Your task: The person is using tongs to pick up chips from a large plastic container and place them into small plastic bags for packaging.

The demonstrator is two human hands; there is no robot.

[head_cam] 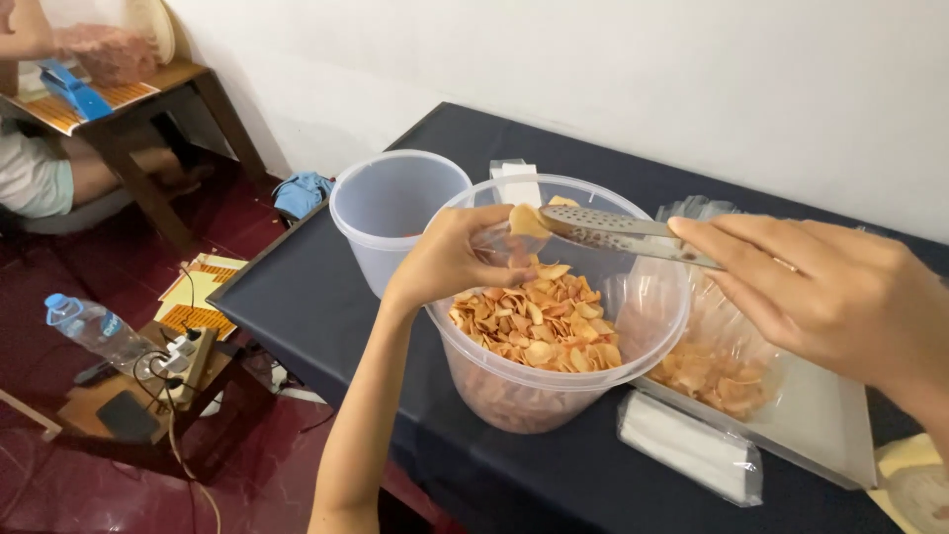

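Left hand [450, 259]: reaches over the rim of the clear tub [643, 326], its grip pinching a chip [527, 220] at the tongs' tip.
Right hand [825, 292]: grip pressed on metal tongs [618, 232], held above the tub.
Tub: on the dark worktop [297, 297], half full of orange chips.
Nearby: empty clear bucket [390, 203] behind; chip-filled bag [717, 371] on the right.
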